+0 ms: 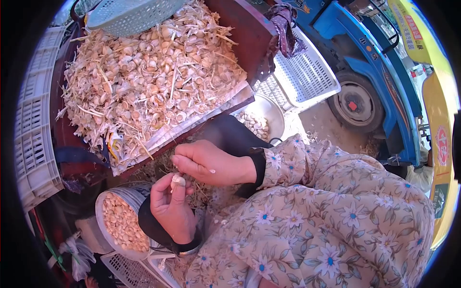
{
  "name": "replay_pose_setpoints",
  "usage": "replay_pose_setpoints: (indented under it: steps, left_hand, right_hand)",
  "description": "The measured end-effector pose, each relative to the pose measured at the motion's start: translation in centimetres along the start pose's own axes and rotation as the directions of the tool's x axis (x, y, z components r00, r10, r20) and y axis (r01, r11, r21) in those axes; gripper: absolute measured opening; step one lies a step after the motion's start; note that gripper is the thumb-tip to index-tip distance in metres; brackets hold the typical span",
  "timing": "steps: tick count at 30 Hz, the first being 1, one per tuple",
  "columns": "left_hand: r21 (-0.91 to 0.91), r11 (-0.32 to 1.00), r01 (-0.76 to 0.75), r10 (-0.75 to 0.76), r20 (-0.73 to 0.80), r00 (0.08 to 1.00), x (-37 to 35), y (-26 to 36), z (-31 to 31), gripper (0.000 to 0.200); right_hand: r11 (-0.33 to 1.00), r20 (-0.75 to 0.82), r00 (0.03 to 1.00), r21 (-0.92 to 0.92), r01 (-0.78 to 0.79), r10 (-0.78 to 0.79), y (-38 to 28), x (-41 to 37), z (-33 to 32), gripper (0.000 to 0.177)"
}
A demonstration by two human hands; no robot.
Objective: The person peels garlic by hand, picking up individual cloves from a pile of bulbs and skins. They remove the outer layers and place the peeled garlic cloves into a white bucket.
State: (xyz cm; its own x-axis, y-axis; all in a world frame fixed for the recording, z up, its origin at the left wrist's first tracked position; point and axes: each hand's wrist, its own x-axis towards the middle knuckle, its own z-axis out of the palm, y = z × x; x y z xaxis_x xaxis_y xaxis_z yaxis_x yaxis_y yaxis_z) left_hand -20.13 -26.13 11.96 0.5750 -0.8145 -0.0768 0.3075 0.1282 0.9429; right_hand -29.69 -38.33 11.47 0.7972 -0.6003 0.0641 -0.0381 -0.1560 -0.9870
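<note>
My left hand point(169, 207) is closed around a pale garlic clove point(178, 180), held up between thumb and fingers. My right hand point(207, 164) sits just above it, its fingertips pinched together right at the clove's top. Both wrists wear black cuffs under floral sleeves point(312, 216). Directly under my left hand stands a white bucket point(106, 198) filled with peeled yellowish cloves. A large heap of unpeeled garlic and dry stalks point(149, 77) lies on a white sack beyond my hands.
A metal bowl point(273, 111) with some cloves sits at the right of the heap. White plastic crates point(307, 72) stand at right and along the left edge point(33, 144). A teal basket point(129, 14) tops the heap. A blue vehicle's wheel point(355, 103) is at right.
</note>
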Motion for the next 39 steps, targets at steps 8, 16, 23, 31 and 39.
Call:
replay_pose_setpoints:
  steps: [8,16,23,31,39]
  left_hand:
    - [0.205,0.976,-0.078,0.123,-0.221,0.967,0.5,6.7,-7.5,0.027]
    - [0.024,0.992,-0.124,0.126,-0.181,0.975,0.3,7.0,-8.1,0.027]
    - [-0.002,0.992,-0.125,0.123,-0.151,0.981,0.0,6.4,-8.3,0.025]
    - [-0.294,0.955,-0.024,0.218,0.649,0.729,-0.7,12.2,-6.2,0.024]
    - [0.362,0.923,-0.13,0.197,-0.155,0.968,-1.2,9.7,-12.7,0.025]
  right_hand:
    - [0.832,0.118,0.99,-0.54,0.13,-0.078,2.6,4.4,-1.6,0.038]
    - [0.652,0.029,0.906,-0.684,0.326,-0.423,3.6,15.7,2.0,0.024]
    - [0.494,0.164,0.909,-0.796,0.351,-0.382,5.5,19.7,3.4,0.022]
    - [0.639,0.064,0.857,-0.639,0.429,-0.511,5.0,20.2,0.3,0.028]
    - [0.999,-0.092,0.996,-0.045,-0.023,0.019,1.0,14.8,-5.1,0.032]
